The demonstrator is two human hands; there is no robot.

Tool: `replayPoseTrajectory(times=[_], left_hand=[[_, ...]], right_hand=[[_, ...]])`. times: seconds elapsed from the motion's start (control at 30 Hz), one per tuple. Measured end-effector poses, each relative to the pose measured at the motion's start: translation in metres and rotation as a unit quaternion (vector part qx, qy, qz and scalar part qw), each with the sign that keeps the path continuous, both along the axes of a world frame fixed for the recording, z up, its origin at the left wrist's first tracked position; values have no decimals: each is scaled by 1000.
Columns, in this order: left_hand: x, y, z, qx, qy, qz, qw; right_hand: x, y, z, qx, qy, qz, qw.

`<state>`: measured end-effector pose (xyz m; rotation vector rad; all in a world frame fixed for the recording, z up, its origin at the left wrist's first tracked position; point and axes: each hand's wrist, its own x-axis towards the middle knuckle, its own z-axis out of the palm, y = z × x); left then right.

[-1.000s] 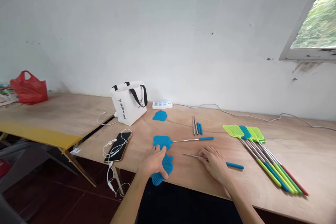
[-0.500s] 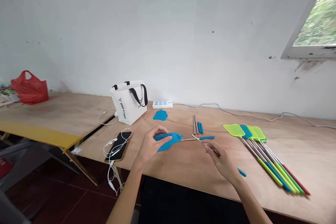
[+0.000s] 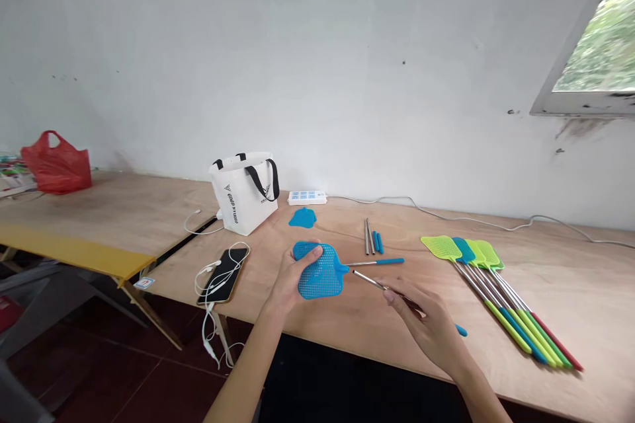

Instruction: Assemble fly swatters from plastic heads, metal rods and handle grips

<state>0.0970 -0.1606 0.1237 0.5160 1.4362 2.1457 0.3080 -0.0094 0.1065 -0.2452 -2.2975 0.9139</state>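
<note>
My left hand is closed on a loose blue mesh swatter head, held above the wooden table with its socket turned to the right. My right hand grips a metal rod with a blue handle; the rod's bare tip sits just right of the head's socket, a small gap apart. Behind them a finished blue swatter lies flat on the table, partly hidden by the held head.
Several assembled green and blue swatters lie at the right. Spare rods, another blue head, a power strip, a white tote bag and a phone with earphones sit around. A red bag is far left.
Both hands lifted their parts off the table. The left hand tilted the blue head up so its mesh faces me, and the right hand brought the rod tip toward its socket.
</note>
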Motion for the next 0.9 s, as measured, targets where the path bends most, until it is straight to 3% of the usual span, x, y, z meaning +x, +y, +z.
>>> replayPoseTrajectory(times=[0.3, 0.4, 0.53, 0.7, 0.9], left_hand=[[-1, -2, 0, -1, -8, -34, 999], [-2, -5, 1, -13, 30, -37, 999], [-2, -10, 5, -42, 134, -33, 990], [3, -13, 10, -81, 223, -43, 971], [7, -12, 12, -88, 243, -40, 965]], right_hand=[[0, -1, 4, 29, -19, 11, 999], [2, 3, 2, 53, -22, 16, 998], [6, 9, -3, 174, -17, -6, 985], [12, 9, -3, 341, -24, -69, 937], [12, 4, -4, 384, -19, -104, 917]])
